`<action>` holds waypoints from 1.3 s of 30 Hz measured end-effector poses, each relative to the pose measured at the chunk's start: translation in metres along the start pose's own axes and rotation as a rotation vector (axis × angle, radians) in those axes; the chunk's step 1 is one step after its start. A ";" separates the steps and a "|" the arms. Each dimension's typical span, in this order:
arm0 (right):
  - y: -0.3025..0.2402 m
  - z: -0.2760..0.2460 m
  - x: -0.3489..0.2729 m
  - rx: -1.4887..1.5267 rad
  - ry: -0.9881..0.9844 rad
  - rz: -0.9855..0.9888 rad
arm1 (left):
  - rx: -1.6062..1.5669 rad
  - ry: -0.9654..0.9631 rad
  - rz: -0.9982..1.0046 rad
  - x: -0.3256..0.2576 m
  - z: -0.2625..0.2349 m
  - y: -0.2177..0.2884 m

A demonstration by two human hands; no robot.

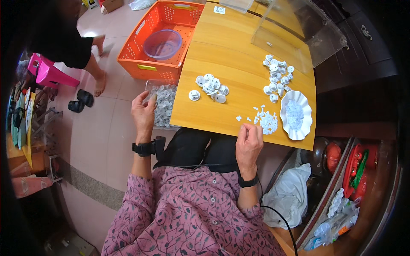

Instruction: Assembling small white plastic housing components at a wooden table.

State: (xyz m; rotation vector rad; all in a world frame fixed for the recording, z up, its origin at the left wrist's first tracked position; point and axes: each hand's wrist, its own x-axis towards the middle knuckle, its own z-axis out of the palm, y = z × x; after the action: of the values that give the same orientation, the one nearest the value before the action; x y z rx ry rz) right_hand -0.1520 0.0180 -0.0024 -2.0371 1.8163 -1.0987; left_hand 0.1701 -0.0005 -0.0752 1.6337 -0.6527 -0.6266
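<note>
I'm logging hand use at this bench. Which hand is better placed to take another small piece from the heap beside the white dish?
Likely the right hand: it sits at the table's near edge, close to the heap of small white pieces beside the white dish. The left hand is off the table, at the clear tub of parts.

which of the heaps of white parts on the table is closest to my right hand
The loose heap of tiny white bits beside the white wavy dish, just above your right hand. The two heaps of round caps lie farther up the table.
</note>
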 end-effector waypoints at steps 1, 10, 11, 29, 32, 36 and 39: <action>0.003 0.000 0.001 -0.059 0.029 -0.032 | -0.003 -0.002 -0.003 -0.005 0.005 0.011; 0.012 0.001 0.010 -0.350 -0.021 -0.129 | 0.471 -0.210 0.833 -0.045 0.061 0.082; 0.012 0.000 0.009 -0.352 -0.021 -0.128 | 0.510 -0.269 0.820 -0.048 0.066 0.084; -0.001 -0.022 -0.010 -0.265 -0.174 -0.206 | 0.319 -0.496 0.741 -0.082 0.082 0.087; 0.000 -0.021 -0.012 -0.273 -0.168 -0.259 | 0.206 -0.635 0.519 -0.089 0.081 0.093; -0.004 -0.020 -0.014 -0.141 -0.108 -0.186 | -0.379 -0.865 -0.187 -0.096 0.084 0.085; -0.012 -0.023 -0.012 0.091 -0.093 0.000 | -0.642 -0.954 -0.449 -0.100 0.086 0.076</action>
State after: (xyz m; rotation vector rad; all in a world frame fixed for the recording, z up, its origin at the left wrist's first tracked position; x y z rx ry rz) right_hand -0.1571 0.0392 0.0164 -2.0013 1.6902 -1.0482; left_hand 0.0339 0.0021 -0.0083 0.8002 -0.6398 -1.7886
